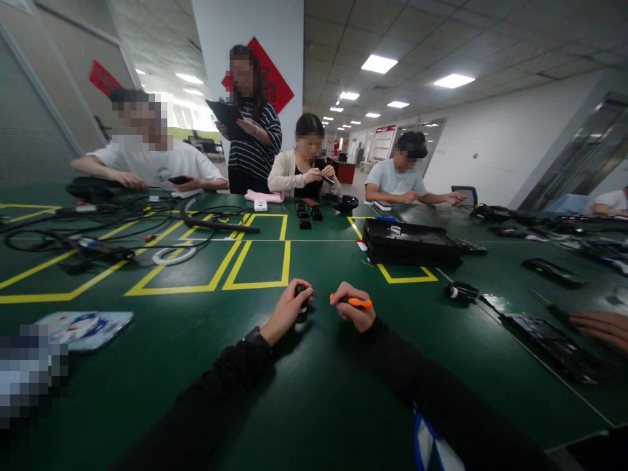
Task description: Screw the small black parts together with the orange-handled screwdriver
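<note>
1. Left grip (288,311) pinches a small black part (302,315) between thumb and fingers; the part stands roughly upright at the green tabletop (314,418), and whether it touches cannot be told.
2. Right grip (354,307) is closed around an orange-handled screwdriver (360,303), held nearly level, its thin shaft pointing at the left grip.
3. Judging by this pose, the step in hand is tool work on the black part, approached from the right. Contact at the tip is too small to tell.
4. The next move seems to call for a steady left pinch, a squarely seated tip and small, controlled turns.
5. As for writing, the red diamond-shaped banner (280,98) on the pillar (294,39) bears dark characters, too blurred to read.
6. Neither a red strip (104,78) at upper left nor the round print (163,174) on a white shirt (191,167) is legible; no brand shows on the 2 held items.
</note>
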`<act>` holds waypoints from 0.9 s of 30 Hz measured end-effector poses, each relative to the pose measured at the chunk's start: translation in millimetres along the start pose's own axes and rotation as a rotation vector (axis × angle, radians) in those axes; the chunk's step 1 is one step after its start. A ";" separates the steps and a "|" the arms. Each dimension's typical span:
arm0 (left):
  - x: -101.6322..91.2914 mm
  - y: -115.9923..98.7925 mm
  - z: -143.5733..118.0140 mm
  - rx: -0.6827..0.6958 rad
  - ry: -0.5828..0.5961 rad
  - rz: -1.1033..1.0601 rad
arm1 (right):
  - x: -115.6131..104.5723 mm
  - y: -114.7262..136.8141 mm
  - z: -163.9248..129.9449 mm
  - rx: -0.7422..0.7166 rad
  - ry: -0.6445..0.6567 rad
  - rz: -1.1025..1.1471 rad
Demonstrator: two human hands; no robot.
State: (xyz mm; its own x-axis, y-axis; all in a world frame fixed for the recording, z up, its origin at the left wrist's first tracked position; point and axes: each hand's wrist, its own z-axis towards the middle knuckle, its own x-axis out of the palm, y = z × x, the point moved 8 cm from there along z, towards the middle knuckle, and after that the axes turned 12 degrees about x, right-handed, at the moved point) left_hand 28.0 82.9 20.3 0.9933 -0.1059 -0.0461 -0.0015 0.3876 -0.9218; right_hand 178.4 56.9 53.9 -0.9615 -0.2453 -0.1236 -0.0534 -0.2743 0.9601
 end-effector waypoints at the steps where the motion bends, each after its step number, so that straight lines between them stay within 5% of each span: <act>1: 0.0 -0.2 0.0 -0.003 -0.001 0.000 | 0.6 1.1 -0.5 -0.006 0.006 0.002; 9: -0.5 -4.5 -1.9 0.008 0.000 0.023 | -3.7 -13.7 4.6 0.165 -0.045 0.153; 19: -1.0 -3.4 -1.0 0.031 0.017 0.037 | 1.4 4.5 -1.1 -0.041 0.017 -0.068; 27: -0.2 -0.5 -0.2 0.026 0.024 0.036 | -3.3 -12.5 4.4 0.143 -0.078 0.035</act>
State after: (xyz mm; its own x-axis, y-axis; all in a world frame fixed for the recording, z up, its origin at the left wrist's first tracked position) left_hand 27.7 82.6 20.7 0.9897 -0.1129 -0.0884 -0.0339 0.4148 -0.9093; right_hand 181.0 65.2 43.4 -0.9812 -0.1779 -0.0751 -0.0521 -0.1305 0.9901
